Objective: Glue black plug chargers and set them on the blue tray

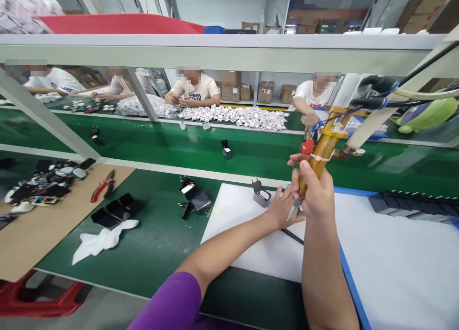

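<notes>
My right hand (317,189) is wrapped round a gold-coloured cylindrical dispensing gun (323,143). A red switch (307,147) sits on its side by my fingers, and wires run from its top. Its pale blue nozzle (292,211) slants down in front of my left hand (283,208). Low over the white sheet, my left hand has some fingers stretched forward; beside its thumb side a small grey piece shows, mostly hidden. Just left of that hand stands a grey, open-topped plug adapter housing (261,197) with a black plug part.
A white sheet (229,234) lies on the green bench. Black adapters (193,196), black trays (116,210), white tissue (103,239) and red-handled pliers (103,185) are to the left. Dark housings (412,205) line up at right. Beyond the green conveyor (161,143), several people work near white parts (236,115).
</notes>
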A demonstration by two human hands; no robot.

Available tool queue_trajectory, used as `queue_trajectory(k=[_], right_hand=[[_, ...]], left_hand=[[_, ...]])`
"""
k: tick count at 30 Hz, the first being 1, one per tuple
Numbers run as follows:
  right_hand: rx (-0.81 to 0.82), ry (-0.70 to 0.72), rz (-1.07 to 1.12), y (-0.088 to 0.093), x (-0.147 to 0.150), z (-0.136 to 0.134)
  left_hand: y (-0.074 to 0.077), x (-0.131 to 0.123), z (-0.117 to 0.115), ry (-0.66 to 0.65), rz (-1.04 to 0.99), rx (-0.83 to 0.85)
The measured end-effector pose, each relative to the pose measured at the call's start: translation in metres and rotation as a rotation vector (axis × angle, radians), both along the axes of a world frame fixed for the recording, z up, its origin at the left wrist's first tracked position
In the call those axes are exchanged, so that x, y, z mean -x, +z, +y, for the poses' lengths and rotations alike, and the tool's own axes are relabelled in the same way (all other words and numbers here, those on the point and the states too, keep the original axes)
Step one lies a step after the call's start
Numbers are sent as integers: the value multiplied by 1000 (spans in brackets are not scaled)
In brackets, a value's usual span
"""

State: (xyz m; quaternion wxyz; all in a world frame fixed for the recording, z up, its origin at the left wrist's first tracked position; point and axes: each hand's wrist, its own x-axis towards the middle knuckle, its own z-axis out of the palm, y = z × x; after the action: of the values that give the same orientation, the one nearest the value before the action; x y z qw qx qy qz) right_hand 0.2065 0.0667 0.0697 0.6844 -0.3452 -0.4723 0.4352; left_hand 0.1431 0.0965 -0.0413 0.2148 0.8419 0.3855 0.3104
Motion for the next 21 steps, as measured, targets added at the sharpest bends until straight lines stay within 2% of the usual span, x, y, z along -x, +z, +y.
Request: queue_trajectory(k=[2,5,7,9,12,15,18,21], right_hand=[[1,13,8,0,0,1],[18,21,22,0,-1,1],[25,17,19,0,-1,2],[33,6,15,-1,-1,3],[52,-8,16,-2,-2,4],[58,-17,-1,-2,-2,4],[59,-18,-13,-2,-2,2],[72,-1,-46,-1,-4,0]], left_hand=[[3,22,-3,26,95,-101],[-1,62,-10,255,138,-228],[-10,87,-11,367,75,-212],[-18,107,-2,408,-44,-123],[-19,127,38,529,-230,-2],[-7,136,99,726,-218,65],[2,137,155,763,-196,146],[4,134,186,771,-196,237]])
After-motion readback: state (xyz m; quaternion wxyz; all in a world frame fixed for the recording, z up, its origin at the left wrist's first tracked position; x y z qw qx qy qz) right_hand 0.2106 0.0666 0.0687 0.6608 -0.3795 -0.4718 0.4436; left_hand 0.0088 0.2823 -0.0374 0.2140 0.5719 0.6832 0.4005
